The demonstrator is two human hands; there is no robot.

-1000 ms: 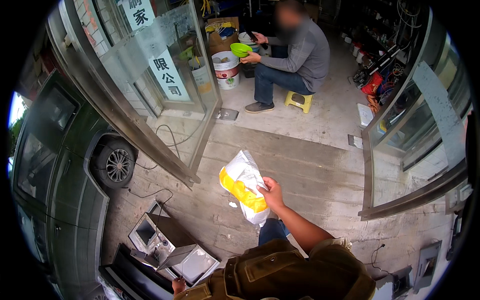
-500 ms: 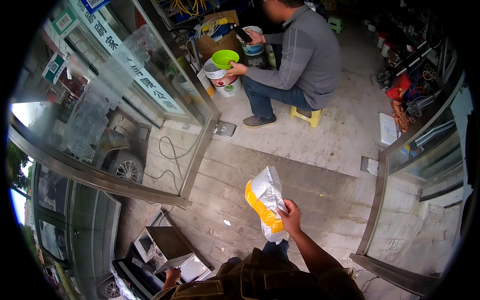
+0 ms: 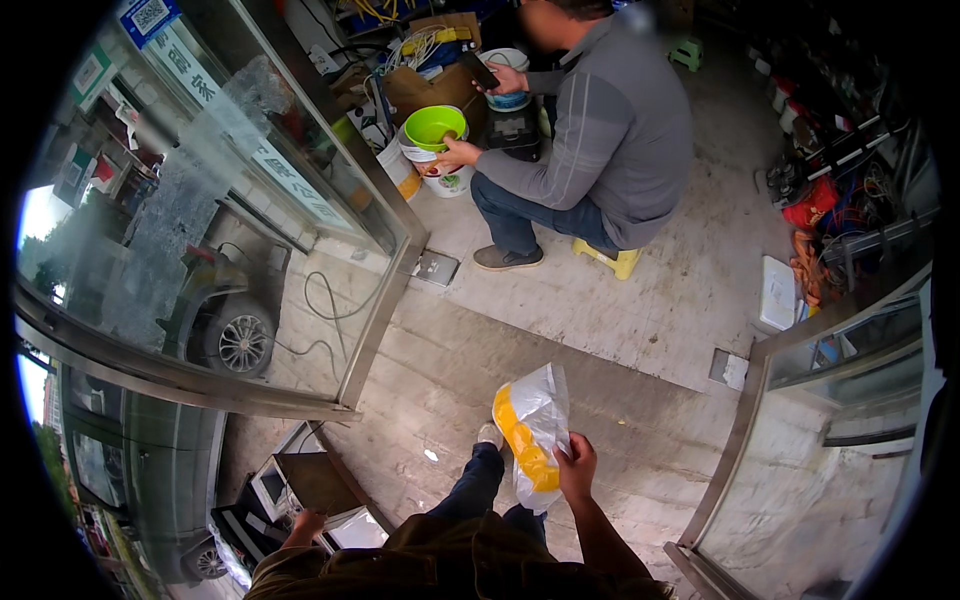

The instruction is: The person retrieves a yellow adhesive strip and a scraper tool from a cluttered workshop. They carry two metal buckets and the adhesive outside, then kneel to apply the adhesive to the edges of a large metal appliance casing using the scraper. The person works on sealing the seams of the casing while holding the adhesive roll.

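My right hand (image 3: 577, 470) is closed on the edge of a crinkled white-and-yellow plastic mailing bag (image 3: 532, 435), which hangs in front of my legs. At the lower left, my left hand (image 3: 308, 522) is held low beside me, its fingers curled. Whatever it may hold is too small to make out. Close behind that hand, in the picture, are a brown open-looking box (image 3: 318, 482) and a white panel (image 3: 358, 528).
A person (image 3: 625, 130) sits on a yellow stool (image 3: 607, 260), holding a phone (image 3: 478, 70) and touching a green bowl (image 3: 434, 127) on a bucket. Glass doors (image 3: 370, 330) stand either side of the entrance. A green vehicle (image 3: 150, 450) is at the left, clutter (image 3: 815, 205) at the right.
I have stepped forward: one foot now shows ahead on the floor. The bag has turned slightly and sits a little lower in the picture, still in my right hand.
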